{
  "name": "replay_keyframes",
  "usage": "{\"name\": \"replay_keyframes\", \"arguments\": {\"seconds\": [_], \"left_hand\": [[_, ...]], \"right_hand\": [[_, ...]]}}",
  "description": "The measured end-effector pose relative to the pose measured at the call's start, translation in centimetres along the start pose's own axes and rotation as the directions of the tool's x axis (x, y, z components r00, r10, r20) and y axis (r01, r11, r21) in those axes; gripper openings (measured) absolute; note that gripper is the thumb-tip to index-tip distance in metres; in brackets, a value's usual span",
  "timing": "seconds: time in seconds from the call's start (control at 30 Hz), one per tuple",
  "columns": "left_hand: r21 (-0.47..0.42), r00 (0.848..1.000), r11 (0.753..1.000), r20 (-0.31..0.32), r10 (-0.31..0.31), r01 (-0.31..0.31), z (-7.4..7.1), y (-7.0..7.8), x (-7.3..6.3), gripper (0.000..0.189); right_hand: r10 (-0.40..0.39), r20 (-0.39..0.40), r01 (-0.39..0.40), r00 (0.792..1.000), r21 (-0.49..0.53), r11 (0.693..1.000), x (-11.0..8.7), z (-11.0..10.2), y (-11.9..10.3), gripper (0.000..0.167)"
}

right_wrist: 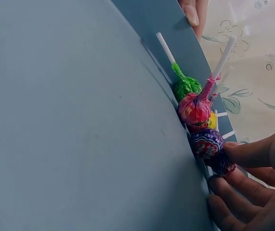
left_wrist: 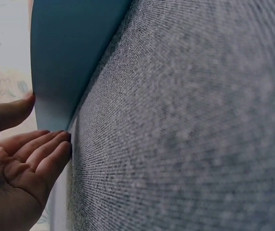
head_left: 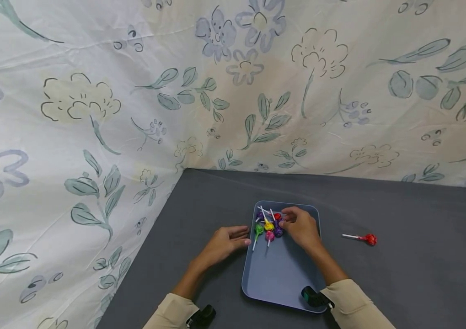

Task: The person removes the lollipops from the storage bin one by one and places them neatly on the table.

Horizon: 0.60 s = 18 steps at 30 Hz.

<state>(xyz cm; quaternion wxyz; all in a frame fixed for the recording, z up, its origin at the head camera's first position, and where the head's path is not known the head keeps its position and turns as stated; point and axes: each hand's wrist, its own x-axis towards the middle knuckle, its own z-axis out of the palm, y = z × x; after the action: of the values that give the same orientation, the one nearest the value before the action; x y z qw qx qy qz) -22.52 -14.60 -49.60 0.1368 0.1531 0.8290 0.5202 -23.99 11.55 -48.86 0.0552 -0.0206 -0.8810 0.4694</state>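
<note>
Blue tray [head_left: 275, 278]: my left hand [head_left: 225, 242], straight-fingered, touching its left side; my right hand [head_left: 301, 227] pinching a purple-wrapped lollipop [right_wrist: 207, 143] inside.

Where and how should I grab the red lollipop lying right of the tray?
Probably by the middle of its white stick, pinched from above and the left with the right hand. The red lollipop lies flat, its thin, straight stick pointing left toward the tray, while its wider, rounded head sits at the far right end.
</note>
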Motion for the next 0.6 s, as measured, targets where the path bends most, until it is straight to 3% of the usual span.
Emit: {"name": "replay_keyframes", "arguments": {"seconds": [0.2,0.6], "left_hand": [[-0.008,1.000,1.000,-0.002,-0.003,0.003,0.0,0.0,0.0,0.055],[-0.011,1.000,1.000,-0.001,0.004,-0.004,0.0,0.1,0.1,0.055]], "right_hand": [[-0.008,0.000,0.008,1.000,-0.034,0.999,-0.3,-0.5,-0.4,0.024],[0.042,-0.045,-0.037,0.998,0.098,0.995,-0.5,-1.9,-1.1,0.024]]}}
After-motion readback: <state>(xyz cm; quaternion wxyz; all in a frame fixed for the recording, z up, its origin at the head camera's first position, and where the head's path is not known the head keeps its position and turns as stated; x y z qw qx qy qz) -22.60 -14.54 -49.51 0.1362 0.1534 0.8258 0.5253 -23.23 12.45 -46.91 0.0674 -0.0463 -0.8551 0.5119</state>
